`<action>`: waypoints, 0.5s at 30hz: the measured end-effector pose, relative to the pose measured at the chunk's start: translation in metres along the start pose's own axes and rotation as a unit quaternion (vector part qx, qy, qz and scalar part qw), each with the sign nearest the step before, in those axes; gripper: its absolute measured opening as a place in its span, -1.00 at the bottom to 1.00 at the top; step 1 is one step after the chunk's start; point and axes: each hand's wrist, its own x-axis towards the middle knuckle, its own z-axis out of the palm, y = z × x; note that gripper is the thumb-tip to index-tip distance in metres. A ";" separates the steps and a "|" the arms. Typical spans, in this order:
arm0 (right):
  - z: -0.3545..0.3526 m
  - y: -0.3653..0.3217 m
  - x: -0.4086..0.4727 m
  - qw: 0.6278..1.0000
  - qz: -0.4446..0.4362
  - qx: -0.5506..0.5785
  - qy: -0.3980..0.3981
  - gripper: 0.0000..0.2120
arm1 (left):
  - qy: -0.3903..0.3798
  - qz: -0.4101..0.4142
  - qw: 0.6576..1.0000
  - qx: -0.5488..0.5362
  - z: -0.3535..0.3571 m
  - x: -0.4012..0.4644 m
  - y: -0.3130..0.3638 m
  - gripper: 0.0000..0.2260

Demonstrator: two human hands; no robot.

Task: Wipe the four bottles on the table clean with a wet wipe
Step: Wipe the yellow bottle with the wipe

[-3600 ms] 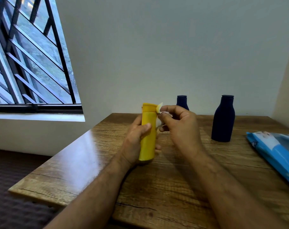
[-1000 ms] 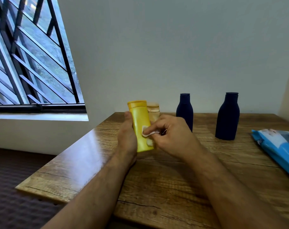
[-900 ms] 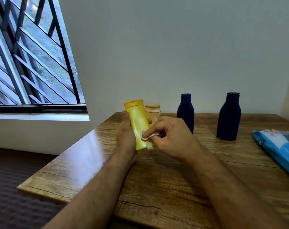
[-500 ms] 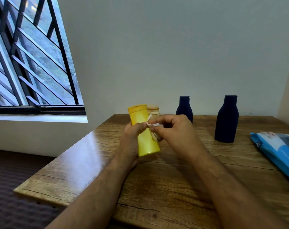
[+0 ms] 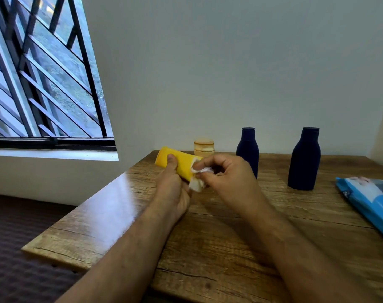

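My left hand (image 5: 172,189) grips a yellow bottle (image 5: 179,162) above the wooden table (image 5: 219,237), tipped nearly on its side with the cap end to the left. My right hand (image 5: 227,178) pinches a small white wet wipe (image 5: 198,176) against the bottle's lower end. A small tan bottle (image 5: 204,148) stands at the back of the table behind the hands. Two dark blue bottles stand upright to the right, one (image 5: 248,149) partly behind my right hand, the other (image 5: 304,159) farther right.
A blue wet-wipe pack (image 5: 370,200) lies at the table's right edge. A barred window (image 5: 44,73) is at the left, with a white wall behind the table. Dark floor lies beyond the table's left edge.
The yellow bottle has been tilted from near upright to almost sideways, cap to the left. My right hand with the wipe has dropped from the bottle's top to its lower end.
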 end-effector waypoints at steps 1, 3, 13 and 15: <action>0.002 0.000 -0.001 0.999 -0.008 -0.032 -0.015 -0.88 | -0.009 -0.019 1.000 0.004 0.000 -0.002 0.000 -0.48; 0.004 0.002 -0.003 0.996 -0.020 -0.077 -0.038 -0.87 | -0.028 -0.048 0.998 0.006 -0.001 -0.001 0.000 -0.42; -0.007 0.010 0.006 0.992 -0.004 -0.027 0.120 -0.90 | -0.075 -0.009 0.997 0.019 -0.002 -0.006 0.004 -0.72; -0.008 0.011 0.007 0.991 0.013 -0.016 0.131 -0.90 | -0.056 0.005 0.997 0.060 -0.005 -0.004 0.000 -0.81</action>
